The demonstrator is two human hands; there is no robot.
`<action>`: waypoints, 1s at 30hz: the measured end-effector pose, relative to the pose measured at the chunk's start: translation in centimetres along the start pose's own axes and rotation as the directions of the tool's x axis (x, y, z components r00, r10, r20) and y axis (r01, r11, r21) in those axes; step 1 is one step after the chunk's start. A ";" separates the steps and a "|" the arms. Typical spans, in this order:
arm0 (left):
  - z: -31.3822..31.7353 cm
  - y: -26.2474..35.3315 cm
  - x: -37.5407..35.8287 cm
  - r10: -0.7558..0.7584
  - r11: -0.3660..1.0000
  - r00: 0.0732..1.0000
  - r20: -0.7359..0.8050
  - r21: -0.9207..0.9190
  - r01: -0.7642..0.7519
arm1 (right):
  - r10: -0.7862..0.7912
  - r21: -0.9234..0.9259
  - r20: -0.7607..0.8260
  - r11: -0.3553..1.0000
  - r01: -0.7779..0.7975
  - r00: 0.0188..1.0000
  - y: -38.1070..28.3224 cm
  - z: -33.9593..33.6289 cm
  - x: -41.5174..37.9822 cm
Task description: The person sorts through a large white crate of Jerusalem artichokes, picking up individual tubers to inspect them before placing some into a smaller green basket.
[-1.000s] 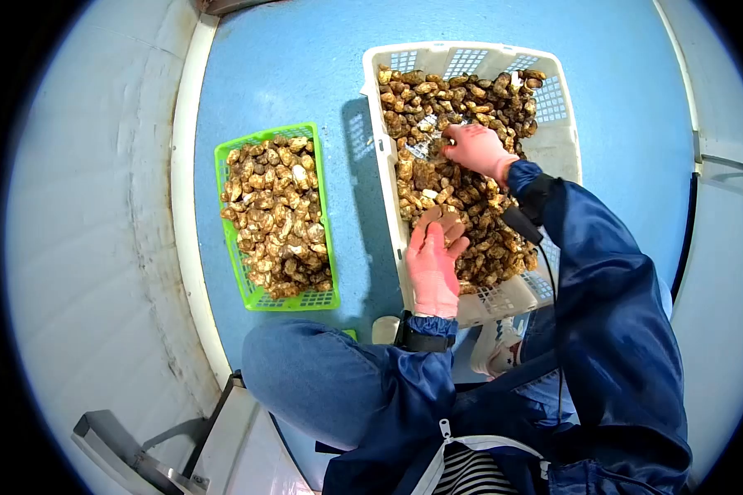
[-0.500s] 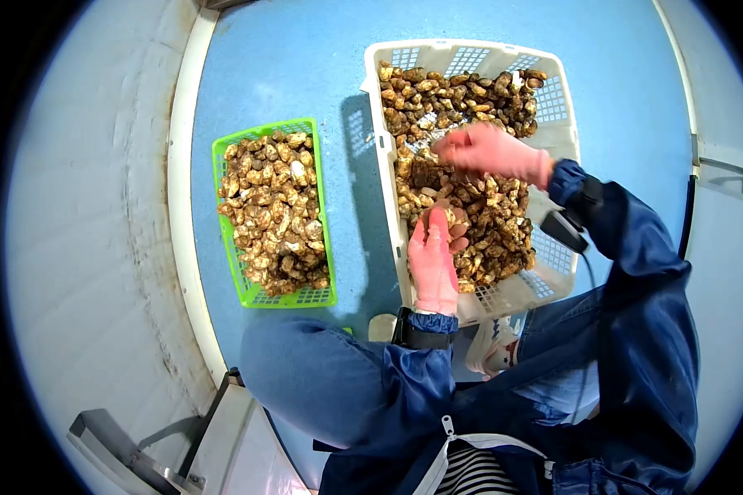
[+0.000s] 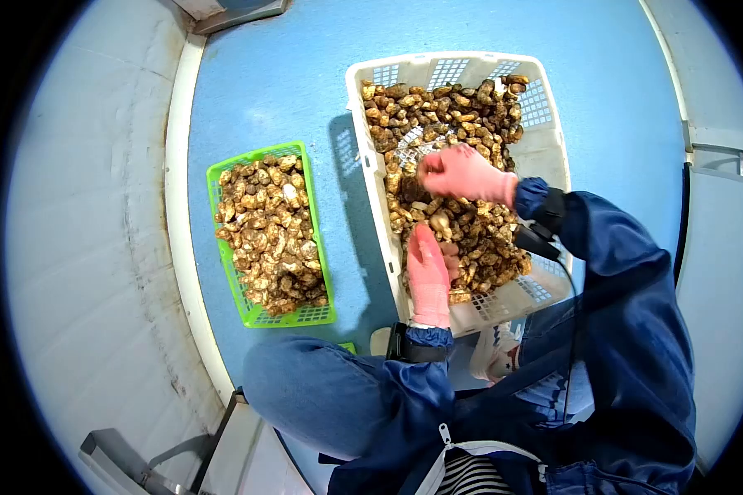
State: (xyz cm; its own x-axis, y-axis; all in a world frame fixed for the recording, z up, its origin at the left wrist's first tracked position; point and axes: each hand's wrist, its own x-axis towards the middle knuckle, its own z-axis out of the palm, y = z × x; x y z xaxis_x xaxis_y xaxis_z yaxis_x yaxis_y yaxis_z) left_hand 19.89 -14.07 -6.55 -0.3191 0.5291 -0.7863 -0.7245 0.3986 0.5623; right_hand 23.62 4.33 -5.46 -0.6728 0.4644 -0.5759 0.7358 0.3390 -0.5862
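Observation:
My left hand (image 3: 429, 272), in a pink glove, is at the near left side of the white basket (image 3: 545, 157). Its fingers curl around a pale, knobbly mushroom (image 3: 441, 224) that shows at the fingertips. Above and to the right, my right hand (image 3: 466, 175), also pink-gloved, hangs over the middle of the pile with its fingers bent together. What lies inside those fingers is hidden. Under both hands spread brown and cream lumpy mushrooms (image 3: 491, 239), heaped in a near pile and a far pile (image 3: 446, 107), with a thin patch of basket bottom between.
A green basket (image 3: 326, 280) full of similar mushrooms (image 3: 268, 235) stands to the left on the blue floor (image 3: 264, 99). A pale wall (image 3: 99, 206) runs along the left. My bent knee (image 3: 305, 388) is close to the green basket, and a shoe (image 3: 495, 351) is by the white one.
The view has shifted, so both baskets appear lower and slightly left. My right hand has lowered toward the near pile, its fingers drawn in more. My left hand remains at the basket's near left.

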 end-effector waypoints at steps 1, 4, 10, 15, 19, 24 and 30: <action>0.2 0.0 0.1 0.018 1.000 1.000 -0.005 0.001 -0.018 | -0.053 0.091 0.112 0.995 0.042 0.992 -1.2 -0.9 -2.0; 0.6 -0.4 0.5 0.036 0.980 0.999 0.012 -0.194 -0.033 | -0.233 -0.041 0.348 0.964 0.263 0.908 -1.3 -1.3 -4.6; -0.1 0.0 -0.3 -0.017 0.989 0.997 0.081 -0.143 0.028 | 0.101 -0.465 -0.321 0.849 -0.250 0.941 5.9 -3.0 2.7; 0.1 -0.3 -0.8 0.049 0.998 0.972 0.230 0.032 -0.057 | 0.050 -0.466 -0.218 0.872 -0.149 0.975 8.5 -0.2 3.8; 0.7 0.7 -0.6 -0.019 1.000 0.997 0.081 0.021 0.017 | 0.107 -0.132 0.055 0.986 -0.100 0.993 8.1 -0.7 -0.3; 0.2 0.3 -0.3 0.003 0.991 0.983 0.184 -0.131 0.022 | 0.149 0.317 0.234 0.923 -0.220 0.961 7.3 -1.5 -4.5; 0.5 0.2 -0.6 -0.001 0.986 0.965 0.261 -0.158 0.044 | 0.240 0.215 0.374 0.917 -0.335 0.896 6.3 -0.8 -5.5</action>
State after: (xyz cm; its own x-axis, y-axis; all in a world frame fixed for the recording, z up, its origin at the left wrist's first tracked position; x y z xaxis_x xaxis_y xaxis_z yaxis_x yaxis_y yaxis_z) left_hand 20.26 -13.88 -5.84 -0.1477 0.7063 -0.6923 -0.8253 0.2977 0.4799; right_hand 32.01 4.51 -5.52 -0.4551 0.1914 -0.8696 0.8839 -0.0207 -0.4672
